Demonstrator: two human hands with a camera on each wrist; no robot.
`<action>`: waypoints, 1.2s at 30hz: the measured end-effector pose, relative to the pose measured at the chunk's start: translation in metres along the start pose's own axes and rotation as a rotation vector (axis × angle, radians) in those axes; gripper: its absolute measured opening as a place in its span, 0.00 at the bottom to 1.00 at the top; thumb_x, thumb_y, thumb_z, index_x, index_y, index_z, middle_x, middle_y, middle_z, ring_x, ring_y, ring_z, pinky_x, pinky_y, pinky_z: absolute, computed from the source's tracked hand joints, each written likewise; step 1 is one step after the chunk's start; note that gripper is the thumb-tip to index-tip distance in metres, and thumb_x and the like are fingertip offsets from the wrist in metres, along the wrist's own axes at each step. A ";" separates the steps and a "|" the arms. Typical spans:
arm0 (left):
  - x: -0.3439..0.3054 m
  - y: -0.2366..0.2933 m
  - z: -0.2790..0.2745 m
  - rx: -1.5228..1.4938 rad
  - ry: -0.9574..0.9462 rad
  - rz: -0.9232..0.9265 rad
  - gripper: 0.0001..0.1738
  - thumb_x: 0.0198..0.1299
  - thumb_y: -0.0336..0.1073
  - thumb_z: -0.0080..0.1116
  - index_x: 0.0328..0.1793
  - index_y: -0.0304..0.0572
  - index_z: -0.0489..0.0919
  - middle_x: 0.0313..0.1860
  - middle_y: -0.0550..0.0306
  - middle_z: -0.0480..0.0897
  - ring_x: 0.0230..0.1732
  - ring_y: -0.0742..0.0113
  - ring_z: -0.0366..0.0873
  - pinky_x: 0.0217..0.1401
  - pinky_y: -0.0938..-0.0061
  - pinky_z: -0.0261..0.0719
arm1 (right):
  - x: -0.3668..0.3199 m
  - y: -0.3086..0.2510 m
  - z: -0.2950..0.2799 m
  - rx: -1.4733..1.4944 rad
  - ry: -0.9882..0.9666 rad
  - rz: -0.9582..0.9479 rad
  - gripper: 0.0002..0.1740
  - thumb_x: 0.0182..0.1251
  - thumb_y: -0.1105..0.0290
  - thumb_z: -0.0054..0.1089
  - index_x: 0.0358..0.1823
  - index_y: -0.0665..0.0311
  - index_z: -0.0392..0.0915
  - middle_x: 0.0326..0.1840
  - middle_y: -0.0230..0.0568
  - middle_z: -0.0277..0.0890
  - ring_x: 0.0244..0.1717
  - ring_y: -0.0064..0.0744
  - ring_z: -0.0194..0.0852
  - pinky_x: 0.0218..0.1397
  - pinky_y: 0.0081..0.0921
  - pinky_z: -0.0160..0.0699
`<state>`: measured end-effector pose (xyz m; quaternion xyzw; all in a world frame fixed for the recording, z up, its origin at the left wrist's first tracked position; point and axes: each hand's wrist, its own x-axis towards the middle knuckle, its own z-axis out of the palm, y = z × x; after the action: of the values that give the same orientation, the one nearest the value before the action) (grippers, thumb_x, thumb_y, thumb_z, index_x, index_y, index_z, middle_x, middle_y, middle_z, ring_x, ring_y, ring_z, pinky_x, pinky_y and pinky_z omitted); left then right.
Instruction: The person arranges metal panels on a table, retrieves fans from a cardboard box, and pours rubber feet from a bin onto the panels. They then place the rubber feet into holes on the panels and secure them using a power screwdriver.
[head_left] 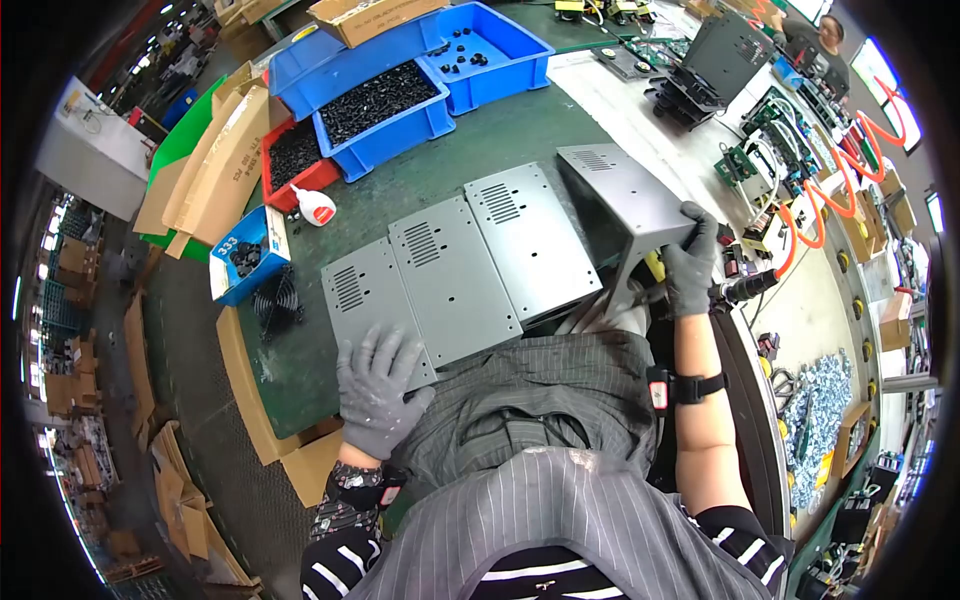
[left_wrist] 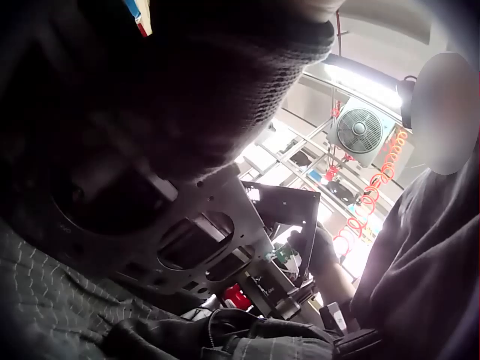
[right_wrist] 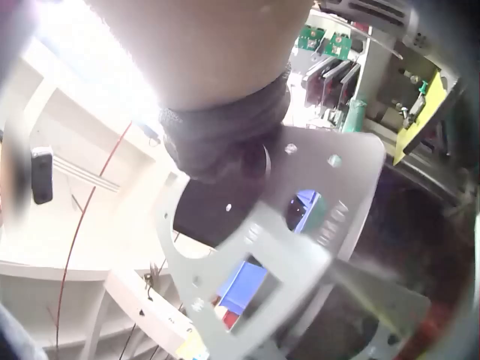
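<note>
Three grey metal covers with vent slots lie side by side on the green bench: a left one (head_left: pixel 362 300), a middle one (head_left: pixel 450 285) and a right one (head_left: pixel 530 235). My gloved left hand (head_left: pixel 382 390) rests with spread fingers on the near end of the left cover. To their right, a fourth bent metal cover (head_left: pixel 625 190) is tilted up, its near corner gripped by my gloved right hand (head_left: pixel 690 265). The right wrist view shows cutouts in this cover's end plate (right_wrist: pixel 300 262). In the left wrist view the left glove (left_wrist: pixel 217 97) is dark, beside a plate with large openings (left_wrist: pixel 217 187).
Blue bins (head_left: pixel 440 118) of small black parts stand at the back, with a red bin (head_left: pixel 268 180) and a glue bottle (head_left: pixel 314 207). A small blue box (head_left: pixel 272 272) and a black fan grille (head_left: pixel 277 305) lie left. A power screwdriver (head_left: pixel 750 287) sits right, near circuit boards.
</note>
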<state>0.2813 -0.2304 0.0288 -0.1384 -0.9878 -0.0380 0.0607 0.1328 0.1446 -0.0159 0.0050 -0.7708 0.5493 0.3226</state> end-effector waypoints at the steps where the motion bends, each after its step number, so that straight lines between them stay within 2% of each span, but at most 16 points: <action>1: -0.001 0.000 0.001 -0.009 0.013 -0.011 0.36 0.38 0.47 0.64 0.58 0.48 0.72 0.60 0.54 0.69 0.65 0.52 0.59 0.69 0.50 0.48 | -0.001 0.005 -0.002 -0.182 -0.020 -0.066 0.28 0.41 0.85 0.46 0.50 0.63 0.66 0.47 0.45 0.72 0.51 0.37 0.71 0.56 0.28 0.68; 4: -0.002 -0.003 0.004 -0.036 0.042 -0.027 0.38 0.37 0.52 0.66 0.57 0.47 0.72 0.60 0.53 0.69 0.65 0.52 0.59 0.69 0.48 0.48 | -0.005 0.011 0.003 -0.396 0.024 -0.210 0.31 0.40 0.85 0.44 0.52 0.60 0.65 0.48 0.50 0.72 0.51 0.47 0.72 0.57 0.32 0.68; 8: -0.006 -0.002 0.001 -0.039 0.061 -0.143 0.40 0.35 0.53 0.67 0.57 0.45 0.72 0.60 0.52 0.68 0.66 0.49 0.58 0.68 0.45 0.48 | -0.011 0.012 0.002 -0.288 -0.012 -0.140 0.31 0.40 0.85 0.42 0.52 0.59 0.65 0.48 0.50 0.72 0.50 0.48 0.73 0.56 0.33 0.69; 11: -0.012 -0.002 0.004 -0.088 0.093 -0.220 0.42 0.34 0.53 0.68 0.58 0.44 0.71 0.61 0.50 0.67 0.66 0.47 0.58 0.67 0.43 0.49 | -0.029 0.003 0.005 -0.114 -0.103 -0.079 0.30 0.41 0.85 0.40 0.52 0.59 0.64 0.47 0.47 0.72 0.49 0.42 0.73 0.54 0.30 0.70; 15: -0.012 -0.008 0.001 -0.075 0.094 -0.172 0.43 0.35 0.55 0.67 0.58 0.40 0.70 0.60 0.45 0.66 0.65 0.43 0.58 0.65 0.45 0.52 | -0.047 0.006 0.011 -0.064 -0.075 -0.010 0.30 0.42 0.87 0.42 0.52 0.59 0.63 0.47 0.44 0.70 0.47 0.35 0.71 0.53 0.27 0.69; 16: -0.012 -0.008 0.000 -0.077 0.091 -0.171 0.43 0.35 0.55 0.67 0.58 0.40 0.70 0.60 0.45 0.66 0.65 0.43 0.58 0.65 0.45 0.52 | -0.052 0.010 0.018 0.145 -0.074 0.002 0.30 0.42 0.89 0.42 0.51 0.60 0.62 0.47 0.43 0.67 0.48 0.33 0.68 0.55 0.27 0.66; 19: -0.011 -0.006 0.001 -0.028 0.082 -0.170 0.43 0.36 0.57 0.66 0.57 0.38 0.70 0.59 0.44 0.66 0.64 0.41 0.58 0.64 0.46 0.53 | -0.057 0.037 0.021 0.105 -0.126 -0.058 0.30 0.43 0.92 0.44 0.50 0.60 0.62 0.47 0.42 0.64 0.49 0.33 0.66 0.56 0.26 0.65; 20: -0.011 -0.006 0.004 -0.010 0.093 -0.175 0.44 0.36 0.58 0.65 0.57 0.38 0.70 0.59 0.44 0.66 0.64 0.41 0.58 0.64 0.46 0.53 | -0.054 0.045 0.017 -0.083 -0.208 -0.095 0.30 0.45 0.87 0.52 0.53 0.57 0.63 0.49 0.47 0.62 0.52 0.39 0.64 0.57 0.31 0.64; 21: -0.011 -0.005 0.005 0.009 0.105 -0.180 0.44 0.36 0.60 0.65 0.58 0.38 0.70 0.59 0.44 0.66 0.64 0.41 0.58 0.64 0.46 0.53 | -0.051 0.037 0.019 -0.080 -0.208 -0.091 0.30 0.45 0.87 0.52 0.53 0.57 0.63 0.49 0.47 0.62 0.52 0.39 0.64 0.57 0.31 0.64; 23: -0.007 -0.002 0.003 0.015 0.092 -0.196 0.45 0.36 0.60 0.65 0.58 0.38 0.69 0.59 0.45 0.66 0.63 0.41 0.58 0.64 0.46 0.53 | -0.041 0.016 0.020 -0.614 -0.222 -0.103 0.33 0.45 0.75 0.63 0.57 0.53 0.64 0.52 0.52 0.60 0.56 0.48 0.59 0.58 0.38 0.62; 24: -0.005 0.000 0.002 0.017 0.078 -0.209 0.45 0.37 0.60 0.65 0.58 0.38 0.69 0.59 0.45 0.66 0.63 0.41 0.58 0.64 0.46 0.54 | -0.040 0.011 0.020 -0.667 -0.281 -0.005 0.42 0.39 0.60 0.70 0.61 0.48 0.63 0.53 0.57 0.58 0.60 0.57 0.53 0.62 0.47 0.57; 27: 0.003 0.006 0.006 0.018 0.070 -0.241 0.45 0.37 0.61 0.64 0.59 0.41 0.68 0.59 0.47 0.66 0.63 0.43 0.58 0.63 0.45 0.54 | -0.037 -0.031 0.010 -0.809 -0.478 -0.131 0.48 0.33 0.53 0.72 0.62 0.47 0.62 0.55 0.60 0.57 0.62 0.60 0.50 0.64 0.51 0.54; 29: 0.010 0.013 0.005 0.030 0.051 -0.258 0.45 0.37 0.61 0.64 0.60 0.43 0.68 0.59 0.48 0.66 0.63 0.44 0.58 0.62 0.43 0.53 | -0.034 -0.037 0.007 -0.749 -0.476 -0.199 0.48 0.30 0.49 0.73 0.61 0.47 0.65 0.58 0.61 0.56 0.63 0.62 0.49 0.65 0.53 0.52; 32: 0.017 0.019 0.003 0.030 0.015 -0.286 0.44 0.38 0.62 0.63 0.60 0.45 0.68 0.60 0.50 0.66 0.64 0.46 0.57 0.61 0.40 0.51 | -0.017 -0.033 0.013 -0.655 -0.558 -0.337 0.43 0.30 0.43 0.72 0.54 0.48 0.73 0.59 0.52 0.62 0.62 0.58 0.53 0.63 0.52 0.54; 34: 0.019 0.020 0.001 -0.011 0.002 -0.296 0.44 0.39 0.64 0.62 0.61 0.48 0.68 0.61 0.52 0.65 0.65 0.48 0.56 0.60 0.38 0.50 | -0.001 -0.035 0.016 -0.677 -0.661 -0.383 0.46 0.27 0.42 0.72 0.55 0.51 0.74 0.58 0.50 0.64 0.60 0.54 0.58 0.61 0.49 0.58; 36: 0.017 0.016 0.004 -0.038 0.033 -0.318 0.44 0.40 0.66 0.58 0.61 0.50 0.68 0.62 0.53 0.65 0.66 0.49 0.54 0.60 0.37 0.50 | 0.003 -0.032 0.021 -0.582 -0.710 -0.379 0.47 0.28 0.45 0.73 0.56 0.56 0.73 0.59 0.52 0.63 0.59 0.56 0.60 0.61 0.46 0.59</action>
<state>0.2691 -0.2102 0.0279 0.0191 -0.9952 -0.0679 0.0677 0.1323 0.1149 0.0089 0.2414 -0.9400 0.2075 0.1224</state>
